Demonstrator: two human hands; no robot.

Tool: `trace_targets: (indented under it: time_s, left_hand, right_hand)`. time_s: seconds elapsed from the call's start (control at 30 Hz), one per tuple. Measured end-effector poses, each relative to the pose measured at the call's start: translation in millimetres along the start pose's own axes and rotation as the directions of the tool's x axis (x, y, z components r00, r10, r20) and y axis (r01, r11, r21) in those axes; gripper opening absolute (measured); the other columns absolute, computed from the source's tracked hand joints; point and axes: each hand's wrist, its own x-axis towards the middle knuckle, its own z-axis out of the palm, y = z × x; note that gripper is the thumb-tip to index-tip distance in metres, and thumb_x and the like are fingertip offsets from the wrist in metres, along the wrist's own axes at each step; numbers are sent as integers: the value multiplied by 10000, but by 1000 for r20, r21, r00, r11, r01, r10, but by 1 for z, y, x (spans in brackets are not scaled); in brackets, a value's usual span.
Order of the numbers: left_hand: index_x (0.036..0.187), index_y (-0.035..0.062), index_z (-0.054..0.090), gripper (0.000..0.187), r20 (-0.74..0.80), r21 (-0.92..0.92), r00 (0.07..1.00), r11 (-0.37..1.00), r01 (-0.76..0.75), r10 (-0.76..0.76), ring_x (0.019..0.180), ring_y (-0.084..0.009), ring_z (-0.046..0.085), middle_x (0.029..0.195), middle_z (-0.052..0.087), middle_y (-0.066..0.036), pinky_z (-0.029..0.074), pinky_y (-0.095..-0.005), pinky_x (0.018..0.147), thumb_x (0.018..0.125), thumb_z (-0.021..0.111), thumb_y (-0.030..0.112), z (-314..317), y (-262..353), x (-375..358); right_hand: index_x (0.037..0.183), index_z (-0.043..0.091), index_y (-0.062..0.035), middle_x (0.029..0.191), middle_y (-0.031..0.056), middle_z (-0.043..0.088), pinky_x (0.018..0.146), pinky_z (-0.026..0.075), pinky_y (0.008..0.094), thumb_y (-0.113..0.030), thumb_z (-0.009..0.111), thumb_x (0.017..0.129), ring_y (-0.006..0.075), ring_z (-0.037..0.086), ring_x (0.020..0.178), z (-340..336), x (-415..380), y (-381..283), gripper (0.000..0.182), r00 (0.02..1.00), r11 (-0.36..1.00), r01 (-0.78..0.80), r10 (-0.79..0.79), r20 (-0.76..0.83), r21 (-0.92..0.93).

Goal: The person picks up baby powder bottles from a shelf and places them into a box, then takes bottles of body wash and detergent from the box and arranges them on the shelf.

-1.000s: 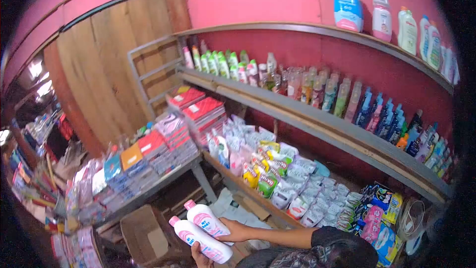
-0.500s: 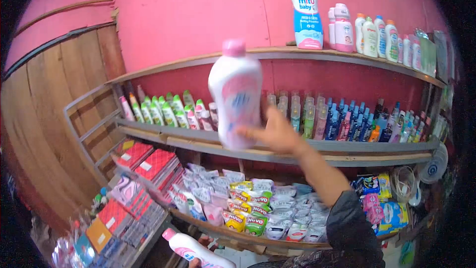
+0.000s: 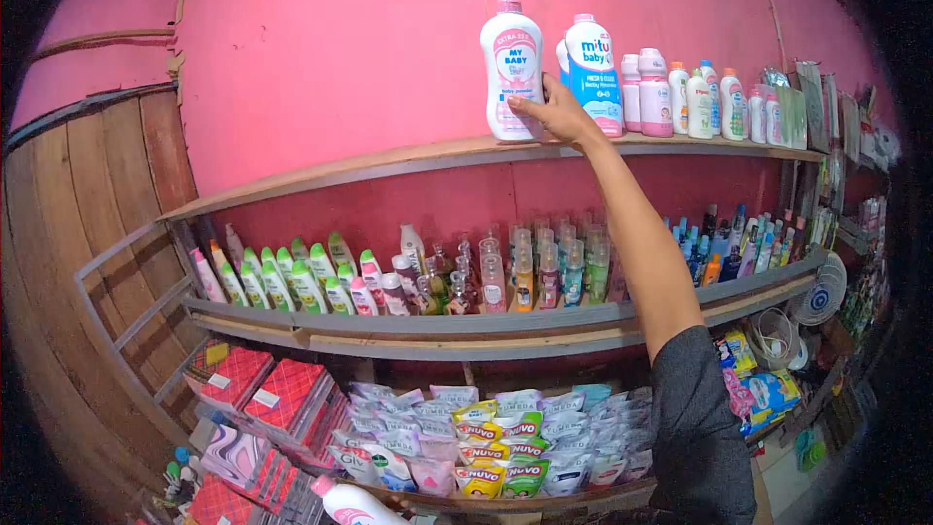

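My right hand [image 3: 556,117] is closed around the lower side of a white and pink MY BABY powder bottle [image 3: 513,58]. Upright, its base is at the front edge of the top shelf [image 3: 408,157], just left of a blue and white mitu baby powder bottle [image 3: 595,87]. At the bottom of the view, a second white and pink powder bottle [image 3: 352,504] lies tilted, cut off by the frame. Only a bit of my left hand [image 3: 398,500] shows behind it, gripping it; most of that hand is out of view.
Pink and white bottles [image 3: 654,97] continue along the top shelf's right side. The middle shelf [image 3: 486,323] carries rows of green-capped bottles [image 3: 306,287] and sprays. Below are soap pouches [image 3: 481,452] and stacked red boxes [image 3: 287,389]. A metal rack frame [image 3: 121,277] juts out left.
My right hand has raised the powder bottle from in front of the middle shelf up to the top shelf, beside the mitu bottle. The view has shifted; the lower bottle shows less.
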Motion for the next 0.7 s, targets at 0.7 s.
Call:
trace_targets:
  time_s: [0.7]
  left_hand:
    - [1382,2,388,752,254,113,963,991,68,-95,1126,-293,570,1246,562,-158,481,-442,947,793,684,365,104,-25,58]
  right_hand:
    - [1229,544,27,1117,147,664,890,493,333,-260,771,821,201,633,1014,-15,22,40,549,995,997,-21,14,102,68]
